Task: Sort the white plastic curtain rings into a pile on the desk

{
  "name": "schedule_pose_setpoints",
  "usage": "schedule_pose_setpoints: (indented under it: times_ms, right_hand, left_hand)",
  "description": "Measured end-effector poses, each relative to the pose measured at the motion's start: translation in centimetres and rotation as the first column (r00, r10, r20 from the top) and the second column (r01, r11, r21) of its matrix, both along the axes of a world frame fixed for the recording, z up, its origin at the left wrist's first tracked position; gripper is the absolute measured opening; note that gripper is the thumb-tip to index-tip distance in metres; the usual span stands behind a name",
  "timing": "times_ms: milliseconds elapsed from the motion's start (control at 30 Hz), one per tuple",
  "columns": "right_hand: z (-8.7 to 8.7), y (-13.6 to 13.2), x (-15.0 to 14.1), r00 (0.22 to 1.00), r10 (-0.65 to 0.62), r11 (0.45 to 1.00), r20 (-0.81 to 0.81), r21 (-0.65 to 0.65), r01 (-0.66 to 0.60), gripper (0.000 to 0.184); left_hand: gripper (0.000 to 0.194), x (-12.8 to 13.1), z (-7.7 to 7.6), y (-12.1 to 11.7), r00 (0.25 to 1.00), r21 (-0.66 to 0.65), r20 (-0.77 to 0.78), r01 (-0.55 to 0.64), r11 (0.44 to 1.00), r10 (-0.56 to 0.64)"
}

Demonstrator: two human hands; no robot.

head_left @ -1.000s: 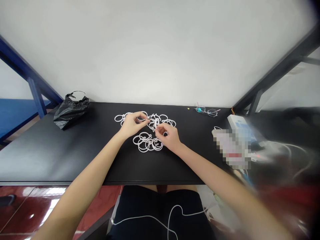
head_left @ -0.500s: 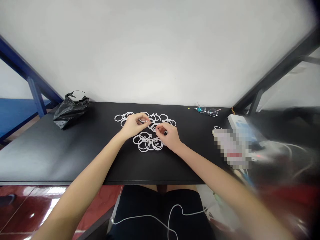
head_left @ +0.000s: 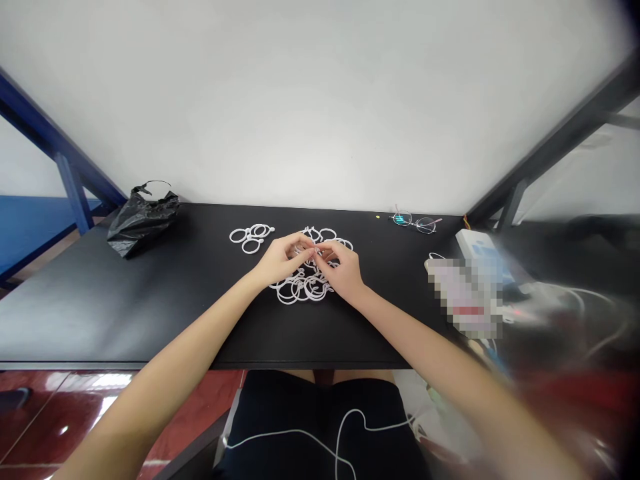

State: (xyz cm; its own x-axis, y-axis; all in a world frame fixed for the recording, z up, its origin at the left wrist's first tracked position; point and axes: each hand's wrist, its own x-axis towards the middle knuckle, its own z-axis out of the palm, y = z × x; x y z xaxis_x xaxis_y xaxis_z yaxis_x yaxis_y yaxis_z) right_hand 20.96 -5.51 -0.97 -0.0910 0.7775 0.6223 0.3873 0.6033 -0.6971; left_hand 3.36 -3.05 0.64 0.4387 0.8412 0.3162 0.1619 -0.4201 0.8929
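Black desk [head_left: 150,313] is set against a white wall [head_left: 320,100], with a black plastic bag [head_left: 143,220] lying towards its far left corner and a pair of glasses [head_left: 413,222] near its far edge. White plastic rings [head_left: 305,291] are heaped in a loose, interlinked pile at the middle of the desk, and a smaller group of rings [head_left: 251,238] is laid just to the left of it. Both hands are held over the pile. The left hand [head_left: 280,260] and the right hand [head_left: 343,270] are curled, not spread, with their fingertips brought close together, but what lies between them is hidden, so it cannot be told whether a ring is pinched. Risk is judged to lie in the interlinking: if one ring were pulled, neighbouring rings could be dragged along and tangled further, or be knocked towards the desk edge.
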Motion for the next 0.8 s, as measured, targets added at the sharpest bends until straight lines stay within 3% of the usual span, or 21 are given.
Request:
schedule_pose_setpoints:
  times_ms: [167, 267, 367, 467, 567, 800]
  right_hand:
    - [0.0, -0.2, 0.0, 1.0, 0.02, 0.999, -0.019, 0.044, -0.019, 0.01]
    - [0.1, -0.4, -0.1, 0.995, 0.098, 0.992, -0.011, 0.082, -0.097, 0.008]
    - [0.3, -0.8, -0.1, 0.988, 0.149, 0.985, 0.031, 0.085, -0.151, 0.009]
    - [0.6, -1.4, -0.4, 0.984, 0.175, 0.983, 0.016, 0.057, -0.176, 0.011]
    - [0.7, -2.1, -1.1, 0.979, 0.186, 0.982, -0.087, -0.006, -0.187, 0.011]
    - [0.6, -2.3, -1.6, 0.948, 0.27, 0.958, -0.167, -0.049, -0.282, 0.012]
  left_hand:
    - [0.028, -0.1, 0.3, 0.2, 0.989, 0.037, 0.005, -0.149, 0.988, 0.149]
    - [0.025, 0.1, 0.7, -0.3, 0.982, 0.198, -0.032, -0.178, 0.964, 0.188]
    - [0.022, 0.3, 1.0, -1.1, 0.974, 0.468, -0.098, -0.135, 0.873, 0.203]
    - [0.024, 0.2, 1.1, -1.6, 0.966, 0.625, -0.105, -0.121, 0.772, 0.237]
    - [0.028, -0.3, 0.9, -1.5, 0.961, 0.667, -0.116, -0.113, 0.737, 0.253]
    - [0.04, -0.4, 0.7, -1.2, 0.933, 0.64, -0.121, -0.187, 0.746, 0.338]
